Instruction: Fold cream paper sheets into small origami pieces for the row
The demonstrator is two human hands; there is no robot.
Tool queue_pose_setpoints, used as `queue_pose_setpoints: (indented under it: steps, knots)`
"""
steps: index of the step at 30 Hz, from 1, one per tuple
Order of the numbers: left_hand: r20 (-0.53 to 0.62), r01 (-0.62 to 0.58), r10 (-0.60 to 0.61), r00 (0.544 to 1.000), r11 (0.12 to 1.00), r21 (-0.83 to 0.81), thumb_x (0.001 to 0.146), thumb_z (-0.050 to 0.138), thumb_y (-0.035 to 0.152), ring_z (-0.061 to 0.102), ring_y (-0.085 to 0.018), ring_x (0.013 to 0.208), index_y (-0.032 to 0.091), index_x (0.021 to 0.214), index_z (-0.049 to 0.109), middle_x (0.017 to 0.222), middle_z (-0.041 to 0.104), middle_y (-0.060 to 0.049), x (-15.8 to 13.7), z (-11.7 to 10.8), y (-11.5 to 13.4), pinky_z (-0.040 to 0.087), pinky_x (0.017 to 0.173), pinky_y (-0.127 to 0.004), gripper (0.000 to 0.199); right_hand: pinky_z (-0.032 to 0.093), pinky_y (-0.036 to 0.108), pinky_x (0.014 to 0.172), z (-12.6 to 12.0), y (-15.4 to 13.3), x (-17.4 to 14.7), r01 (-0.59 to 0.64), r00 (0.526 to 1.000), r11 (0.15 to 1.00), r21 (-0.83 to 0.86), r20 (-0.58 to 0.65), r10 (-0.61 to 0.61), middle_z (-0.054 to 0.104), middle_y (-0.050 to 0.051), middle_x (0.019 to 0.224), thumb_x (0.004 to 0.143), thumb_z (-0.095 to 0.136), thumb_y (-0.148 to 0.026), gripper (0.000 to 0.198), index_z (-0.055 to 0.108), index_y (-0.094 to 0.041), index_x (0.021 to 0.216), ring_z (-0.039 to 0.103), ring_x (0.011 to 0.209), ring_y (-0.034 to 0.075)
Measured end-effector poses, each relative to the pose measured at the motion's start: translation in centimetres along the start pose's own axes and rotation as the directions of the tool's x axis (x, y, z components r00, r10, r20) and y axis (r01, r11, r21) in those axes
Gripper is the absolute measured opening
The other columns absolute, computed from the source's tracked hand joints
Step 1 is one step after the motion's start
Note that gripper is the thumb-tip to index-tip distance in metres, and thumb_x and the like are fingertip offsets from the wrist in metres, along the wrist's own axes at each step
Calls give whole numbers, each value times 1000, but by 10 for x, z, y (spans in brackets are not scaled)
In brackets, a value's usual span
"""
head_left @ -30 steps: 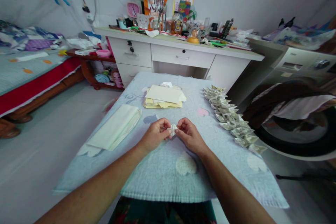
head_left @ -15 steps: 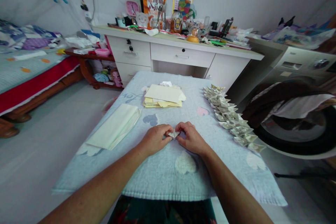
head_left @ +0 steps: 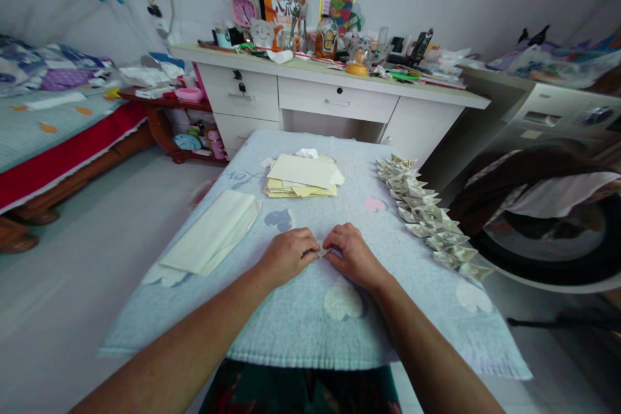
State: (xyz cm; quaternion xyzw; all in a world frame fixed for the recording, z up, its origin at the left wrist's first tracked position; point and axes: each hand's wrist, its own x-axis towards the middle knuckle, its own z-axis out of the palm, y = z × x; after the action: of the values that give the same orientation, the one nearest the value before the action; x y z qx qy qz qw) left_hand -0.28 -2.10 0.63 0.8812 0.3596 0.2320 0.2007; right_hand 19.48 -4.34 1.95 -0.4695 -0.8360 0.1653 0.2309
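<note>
A small piece of folded paper (head_left: 321,251) is pinched between my two hands near the middle of the cloth-covered table. My left hand (head_left: 290,255) grips its left side between thumb and fingers. Its right side is in the closed fingertips of my right hand (head_left: 353,253). Fingers cover most of the paper, so its exact shape is hidden. To the right, several folded paper pieces (head_left: 427,217) with pointed tips stand nested in a long row. Beyond my hands lies a stack of cream and yellow paper (head_left: 305,171). Pale folded sheets (head_left: 213,233) rest on the left.
A blue patterned cloth (head_left: 291,336) covers the table. Behind it stands a white desk (head_left: 334,100) crowded with jars, a clock and a snack bag. A washing machine (head_left: 557,110) with its door open is on the right, and a bed (head_left: 58,123) on the left.
The paper between my fingertips shows less of its pointed shape and looks flatter. My hands have stayed almost in place, with fingertips slightly closer over it.
</note>
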Motion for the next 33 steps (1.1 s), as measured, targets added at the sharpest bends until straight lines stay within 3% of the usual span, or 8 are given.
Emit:
queue_pose_setpoints:
  steps: [12, 22, 33]
  knots:
    - [-4, -82, 82, 997, 994, 72, 88, 54, 21, 59, -14, 82, 23, 91, 72, 86, 63, -2, -2, 3, -1, 44, 74, -25, 18, 32, 33, 77, -5, -1, 0, 98, 994, 989, -111, 52, -93, 62, 4, 79, 86, 61, -18, 10, 70, -22, 85, 49, 83, 19]
    - [-5, -119, 120, 993, 988, 95, 89, 53, 20, 59, -15, 80, 20, 85, 71, 82, 64, -3, -1, 1, -1, 44, 73, -26, 18, 32, 32, 76, 0, -5, 0, 54, 998, 988, -144, 29, -51, 60, 4, 85, 78, 62, -12, 9, 63, -19, 85, 47, 86, 19]
    - [17, -111, 110, 994, 986, 125, 91, 50, 20, 60, -16, 81, 18, 83, 68, 82, 65, -4, -1, 2, -1, 45, 74, -26, 19, 34, 32, 75, 4, -5, 0, 92, 996, 978, -186, 29, -88, 59, 4, 81, 81, 60, -14, 8, 66, -19, 81, 46, 82, 19]
